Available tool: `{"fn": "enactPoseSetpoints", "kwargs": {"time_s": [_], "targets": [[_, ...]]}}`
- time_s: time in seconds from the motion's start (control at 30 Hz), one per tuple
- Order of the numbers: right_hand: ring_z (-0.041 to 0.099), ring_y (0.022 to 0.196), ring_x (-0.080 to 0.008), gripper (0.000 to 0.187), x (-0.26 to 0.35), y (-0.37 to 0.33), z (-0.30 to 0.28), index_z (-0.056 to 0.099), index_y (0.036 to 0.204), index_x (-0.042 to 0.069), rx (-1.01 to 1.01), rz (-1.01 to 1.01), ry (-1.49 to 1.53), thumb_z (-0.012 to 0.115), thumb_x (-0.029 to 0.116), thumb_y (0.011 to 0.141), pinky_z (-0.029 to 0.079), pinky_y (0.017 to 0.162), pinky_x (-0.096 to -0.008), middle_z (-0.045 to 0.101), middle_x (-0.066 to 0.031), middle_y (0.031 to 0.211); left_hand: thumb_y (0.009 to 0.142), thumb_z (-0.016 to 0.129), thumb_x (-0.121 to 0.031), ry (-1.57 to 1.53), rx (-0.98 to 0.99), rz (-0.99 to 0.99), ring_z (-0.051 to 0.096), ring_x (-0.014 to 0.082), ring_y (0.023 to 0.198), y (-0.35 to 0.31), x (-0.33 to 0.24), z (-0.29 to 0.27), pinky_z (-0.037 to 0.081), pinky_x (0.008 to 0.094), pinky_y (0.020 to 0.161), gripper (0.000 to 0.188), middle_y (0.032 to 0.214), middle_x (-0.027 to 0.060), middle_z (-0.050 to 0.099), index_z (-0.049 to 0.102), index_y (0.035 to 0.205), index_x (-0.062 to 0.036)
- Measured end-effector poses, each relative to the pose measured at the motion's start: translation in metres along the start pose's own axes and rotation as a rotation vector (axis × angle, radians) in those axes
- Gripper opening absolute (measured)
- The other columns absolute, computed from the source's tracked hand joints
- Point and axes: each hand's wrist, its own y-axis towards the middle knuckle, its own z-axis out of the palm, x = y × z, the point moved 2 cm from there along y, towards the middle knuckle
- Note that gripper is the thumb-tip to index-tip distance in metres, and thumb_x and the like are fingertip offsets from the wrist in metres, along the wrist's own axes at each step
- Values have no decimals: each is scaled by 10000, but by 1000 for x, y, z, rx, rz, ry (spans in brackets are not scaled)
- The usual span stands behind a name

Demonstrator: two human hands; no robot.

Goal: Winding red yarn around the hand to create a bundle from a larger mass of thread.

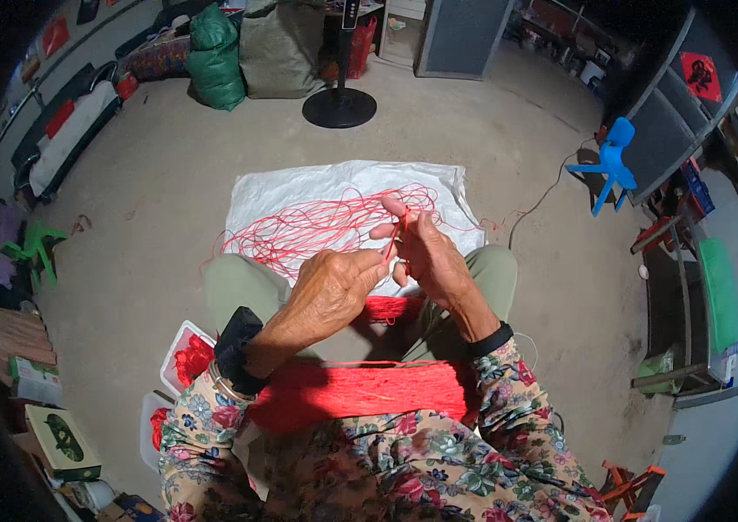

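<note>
My left hand is closed in a pinch on a thin red cord, its wrist in a black band. My right hand faces it with fingers bent, and the cord runs up to its thumb and index finger. Loose loops of red cord spread over a white sheet on the floor in front of my knees. A small red bundle of cord sits between my legs, below my hands. Across my lap lies a thick hank of red cord.
Two white containers with red material stand by my left side. A black fan base, a green sack and a large grey sack are ahead. A blue chair stands at the right, a green stool at the left.
</note>
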Motion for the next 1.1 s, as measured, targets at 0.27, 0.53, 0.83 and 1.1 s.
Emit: {"fn": "enactPoseSetpoints", "kwargs": {"time_s": [0.27, 0.53, 0.83, 1.1], "targets": [[601, 749, -154, 736, 14, -25, 5, 225, 1456, 75, 81, -70, 34, 328, 591, 942, 493, 560, -247, 547, -135, 1212, 933, 553, -192, 71, -74, -72, 470, 136, 526, -13, -9, 0, 383, 325, 507, 222, 592, 118, 513, 644, 913, 9], [581, 1011, -298, 759, 42, -57, 40, 198, 1471, 292, 360, -153, 898, 460, 649, 854, 484, 472, -232, 277, -153, 1488, 870, 590, -155, 27, -156, 99, 594, 378, 598, -9, -18, 35, 438, 437, 520, 94, 651, 191, 586, 644, 853, -79], [302, 1351, -304, 589, 49, -40, 57, 430, 1379, 315, 344, -351, 967, 459, 620, 876, 296, 1056, -579, 292, -68, 1493, 788, 507, -23, -176, -225, 159, 599, 409, 636, 4, 8, 61, 440, 450, 545, 112, 676, 240, 595, 609, 804, 22], [361, 1309, -282, 563, 68, -29, 74, 419, 1382, 131, -78, -715, 220, 432, 492, 950, 373, 1021, -421, 334, -98, 1462, 817, 515, -53, -224, -38, 8, 527, 166, 562, -20, 5, 84, 428, 367, 539, 118, 599, 160, 538, 575, 779, 40]]}}
